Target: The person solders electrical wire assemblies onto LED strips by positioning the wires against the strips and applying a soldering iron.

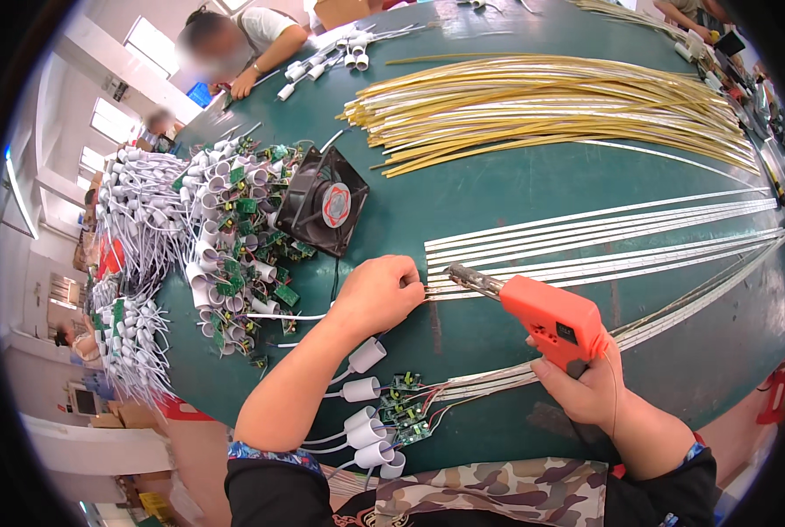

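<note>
My right hand [590, 391] is wrapped round the grip of an orange soldering gun [546, 321]. Its metal tip [467, 277] points left, over the ends of some thin white LED strips [533, 255] laid side by side. My left hand [382, 290] is closed in a pinch at the left end of the nearest of these strips; whatever its fingers hold is hidden. A white cord [287, 316] runs in from the left to my left wrist. Below my left forearm lie several white cup-shaped lamp housings [364, 430] with small green circuit boards [405, 408], wired to strips [489, 382] running right.
A black fan [324, 204] stands beside a large heap of white housings and circuit boards [234, 228] at the left. Yellow-edged strips [542, 110] lie bundled across the far side. At the far left a person [265, 39] leans over the green table [392, 211] near more housings [318, 66].
</note>
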{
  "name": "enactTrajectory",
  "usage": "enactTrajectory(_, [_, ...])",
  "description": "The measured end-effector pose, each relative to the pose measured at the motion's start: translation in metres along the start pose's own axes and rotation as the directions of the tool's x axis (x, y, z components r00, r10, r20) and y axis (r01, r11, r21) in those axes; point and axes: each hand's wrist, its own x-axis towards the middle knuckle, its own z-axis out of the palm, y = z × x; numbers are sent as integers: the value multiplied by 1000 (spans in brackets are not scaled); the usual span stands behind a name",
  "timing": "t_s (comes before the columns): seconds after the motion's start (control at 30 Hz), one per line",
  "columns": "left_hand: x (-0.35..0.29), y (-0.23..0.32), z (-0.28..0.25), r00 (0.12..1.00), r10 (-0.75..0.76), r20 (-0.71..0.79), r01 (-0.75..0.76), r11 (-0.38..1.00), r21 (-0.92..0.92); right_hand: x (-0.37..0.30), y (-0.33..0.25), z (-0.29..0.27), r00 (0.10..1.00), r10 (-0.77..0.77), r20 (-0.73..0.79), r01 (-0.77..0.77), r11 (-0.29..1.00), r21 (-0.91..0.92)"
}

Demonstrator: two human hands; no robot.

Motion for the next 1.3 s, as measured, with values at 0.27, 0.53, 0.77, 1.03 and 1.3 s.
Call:
enactTrajectory(0.27, [0,5,-2,998,-40,45,40,999,18,-11,12,-1,998,-11,-58,13,999,29])
enactTrajectory(0.53, [-2,2,-3,995,-53,80,56,998,-40,-10,9,-6,994,-94,-46,95,996,4])
enactTrajectory(0.77, [-6,-7,-16,986,46,160,-3,966,-260,-11,16,-2,991,-103,-85,106,994,35])
enactTrajectory(1.03, [0,-11,-18,961,163,225,-110,966,-232,-6,11,-1,997,-36,-62,44,992,122])
enactTrajectory(1.3, [-1,-8,-12,964,174,202,-146,979,-145,-8,5,-9,1000,-14,24,13,999,46])
